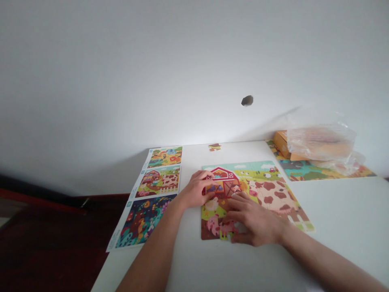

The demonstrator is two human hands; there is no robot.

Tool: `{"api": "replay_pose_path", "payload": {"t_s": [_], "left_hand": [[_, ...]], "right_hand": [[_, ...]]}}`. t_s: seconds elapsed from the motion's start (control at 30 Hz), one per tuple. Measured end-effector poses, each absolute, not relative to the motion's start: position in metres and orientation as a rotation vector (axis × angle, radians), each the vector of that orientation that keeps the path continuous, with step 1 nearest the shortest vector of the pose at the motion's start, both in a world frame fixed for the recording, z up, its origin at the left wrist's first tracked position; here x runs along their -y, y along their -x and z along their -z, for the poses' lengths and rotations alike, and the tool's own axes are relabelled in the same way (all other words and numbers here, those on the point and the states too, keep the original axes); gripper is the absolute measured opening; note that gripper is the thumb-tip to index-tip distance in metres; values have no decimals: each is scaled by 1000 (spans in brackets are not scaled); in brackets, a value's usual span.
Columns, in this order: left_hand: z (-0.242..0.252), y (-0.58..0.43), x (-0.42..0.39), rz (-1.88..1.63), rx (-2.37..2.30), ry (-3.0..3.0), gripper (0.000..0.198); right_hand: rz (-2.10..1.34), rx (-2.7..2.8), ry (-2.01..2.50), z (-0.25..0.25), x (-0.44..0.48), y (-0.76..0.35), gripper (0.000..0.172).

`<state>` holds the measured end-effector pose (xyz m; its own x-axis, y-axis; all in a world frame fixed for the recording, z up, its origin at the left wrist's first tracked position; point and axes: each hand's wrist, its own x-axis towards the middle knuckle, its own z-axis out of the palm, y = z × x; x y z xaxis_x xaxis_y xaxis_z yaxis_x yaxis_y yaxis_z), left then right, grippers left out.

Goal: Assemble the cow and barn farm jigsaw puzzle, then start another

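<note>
A farm jigsaw puzzle (275,194) lies on the white table, showing a red barn, a brown-spotted cow, a chicken and a pink pig. My left hand (199,190) rests on its left edge by the barn, thumb and fingers apart. Over the lower middle, my right hand (253,219) lies with its fingers spread, touching the pieces around the pig. The part of the puzzle beneath the right palm is hidden. One loose puzzle piece (215,147) sits beyond the puzzle, near the wall.
To the left is a reference sheet (146,197) with three pictures, reaching the table's left edge. At back right, a clear plastic bag (322,140) and an orange box (281,144) rest on another colourful puzzle (304,172). A wall (194,81) with a hole stands behind.
</note>
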<state>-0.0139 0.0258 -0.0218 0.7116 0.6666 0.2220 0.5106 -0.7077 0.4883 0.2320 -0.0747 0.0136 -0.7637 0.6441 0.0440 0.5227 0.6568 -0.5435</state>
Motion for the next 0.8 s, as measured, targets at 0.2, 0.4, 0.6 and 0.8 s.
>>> {"api": "replay_pose_path", "payload": {"t_s": [0.2,0.4,0.6,0.8], "left_hand": [[19,14,-25,-546,-914,-2539,34],[18,13,-24,-537,-910,-2539,35],[18,13,-25,-541,-909,-2548,35],[17,13,-25,-534,-911,-2553,33]], "right_hand": [[-758,2654,977,-14,74,-232,39],[-758,2645,1002,-11,76,-230,53],[-744,2587,1093,-10,75,-230,47],[-1123,2361,1079,-13,75,-231,18]]}}
